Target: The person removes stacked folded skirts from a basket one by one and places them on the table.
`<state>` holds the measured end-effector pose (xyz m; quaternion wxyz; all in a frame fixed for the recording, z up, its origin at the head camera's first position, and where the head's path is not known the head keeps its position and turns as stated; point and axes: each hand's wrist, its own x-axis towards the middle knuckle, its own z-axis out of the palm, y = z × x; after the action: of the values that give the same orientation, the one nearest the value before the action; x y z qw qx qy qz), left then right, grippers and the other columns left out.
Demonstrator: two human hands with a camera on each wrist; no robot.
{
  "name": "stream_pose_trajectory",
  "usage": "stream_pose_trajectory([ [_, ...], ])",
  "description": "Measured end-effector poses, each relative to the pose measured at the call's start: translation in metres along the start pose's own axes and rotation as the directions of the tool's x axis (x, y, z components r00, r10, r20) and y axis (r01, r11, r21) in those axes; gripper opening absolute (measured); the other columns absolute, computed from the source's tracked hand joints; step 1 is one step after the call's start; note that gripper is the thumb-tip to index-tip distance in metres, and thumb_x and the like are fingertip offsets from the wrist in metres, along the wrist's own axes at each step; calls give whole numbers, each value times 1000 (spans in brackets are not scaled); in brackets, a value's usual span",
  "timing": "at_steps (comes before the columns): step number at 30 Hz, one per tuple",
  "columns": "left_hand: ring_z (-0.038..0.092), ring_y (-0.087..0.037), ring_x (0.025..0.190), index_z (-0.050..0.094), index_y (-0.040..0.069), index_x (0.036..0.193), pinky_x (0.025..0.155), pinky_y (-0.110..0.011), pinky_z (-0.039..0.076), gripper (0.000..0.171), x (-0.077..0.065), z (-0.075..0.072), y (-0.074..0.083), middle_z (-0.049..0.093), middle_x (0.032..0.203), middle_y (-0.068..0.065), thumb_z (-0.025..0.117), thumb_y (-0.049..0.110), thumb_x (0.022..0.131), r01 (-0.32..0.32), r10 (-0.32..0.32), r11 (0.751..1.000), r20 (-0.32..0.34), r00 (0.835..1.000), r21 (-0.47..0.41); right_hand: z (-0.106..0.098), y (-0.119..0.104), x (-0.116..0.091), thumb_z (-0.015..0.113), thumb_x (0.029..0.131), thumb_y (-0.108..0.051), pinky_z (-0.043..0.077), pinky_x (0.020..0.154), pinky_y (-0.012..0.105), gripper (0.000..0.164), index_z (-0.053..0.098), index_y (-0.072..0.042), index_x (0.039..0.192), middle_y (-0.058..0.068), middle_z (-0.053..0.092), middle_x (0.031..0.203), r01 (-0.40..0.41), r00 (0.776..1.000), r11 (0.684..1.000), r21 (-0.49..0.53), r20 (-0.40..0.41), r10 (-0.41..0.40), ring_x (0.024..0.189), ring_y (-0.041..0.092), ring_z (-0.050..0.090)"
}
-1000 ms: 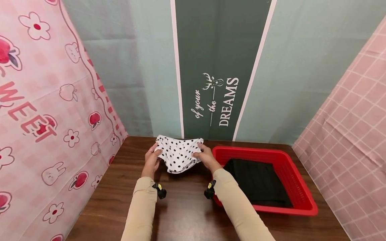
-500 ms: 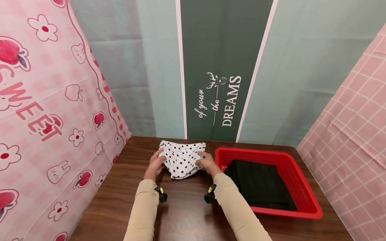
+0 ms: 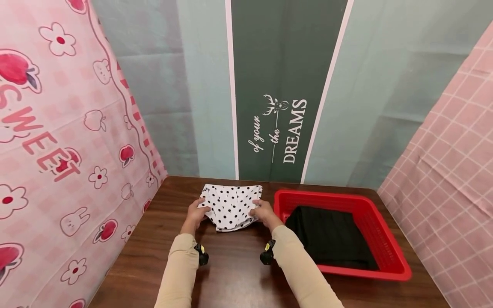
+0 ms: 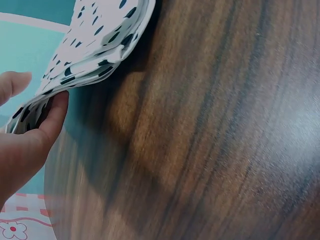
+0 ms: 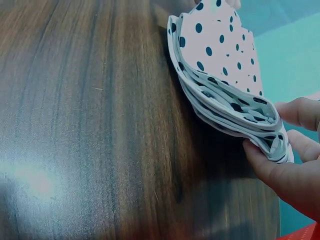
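The left hand [image 3: 195, 214] and right hand [image 3: 265, 212] are pinching opposite sides of the folded dotted cloth [image 3: 229, 207] over the far table [image 3: 231, 265], left of the red basket [image 3: 398, 269]; its stacked near layers are risking slippage should either pinch loosen.

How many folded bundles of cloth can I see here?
2: the white polka-dot cloth, held between the left hand and right hand, and the black cloth in the red basket. More may be hidden underneath.
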<state>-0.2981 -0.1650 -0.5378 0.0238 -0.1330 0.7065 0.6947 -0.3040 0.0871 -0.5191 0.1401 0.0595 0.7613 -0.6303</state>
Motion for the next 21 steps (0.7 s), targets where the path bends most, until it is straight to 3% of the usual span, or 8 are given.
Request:
stream_pose_trajectory([
  [5, 50, -36, 105, 37, -7, 136, 88, -53, 41, 53, -2, -6, -5, 28, 141, -29, 55, -6, 86, -6, 6, 1000, -11, 1000, 1, 1, 2, -2, 59, 77, 7, 49, 75, 43, 58, 45, 5, 132, 23, 49, 121, -13, 999, 1000, -26, 37, 14, 89, 26, 54],
  [10, 52, -32, 101, 38, -8, 136, 88, -50, 43, 51, -3, -9, -6, 33, 136, -30, 54, -6, 88, -15, 14, 998, -17, 1000, -61, -3, -2, -4, 61, 79, 0, 48, 76, 49, 55, 44, 7, 131, 25, 47, 125, -22, 998, 997, -80, 52, 27, 103, 32, 51],
  [16, 52, -31, 98, 37, -11, 135, 90, -48, 43, 50, -23, -17, -4, 41, 125, -28, 53, -6, 87, -40, 36, 985, -25, 999, -166, -7, -11, -16, 64, 81, -7, 49, 77, 48, 56, 44, 8, 131, 26, 45, 128, 10, 997, 984, -178, 75, 3, 108, 34, 52],
  [21, 52, -35, 101, 36, -11, 134, 91, -53, 40, 50, -39, -24, -6, 47, 111, -24, 54, -5, 88, -55, 51, 987, -26, 998, -150, -12, -19, -22, 65, 80, -8, 48, 79, 51, 58, 43, 10, 131, 27, 46, 127, 54, 994, 979, -196, 105, -34, 103, 31, 53],
])
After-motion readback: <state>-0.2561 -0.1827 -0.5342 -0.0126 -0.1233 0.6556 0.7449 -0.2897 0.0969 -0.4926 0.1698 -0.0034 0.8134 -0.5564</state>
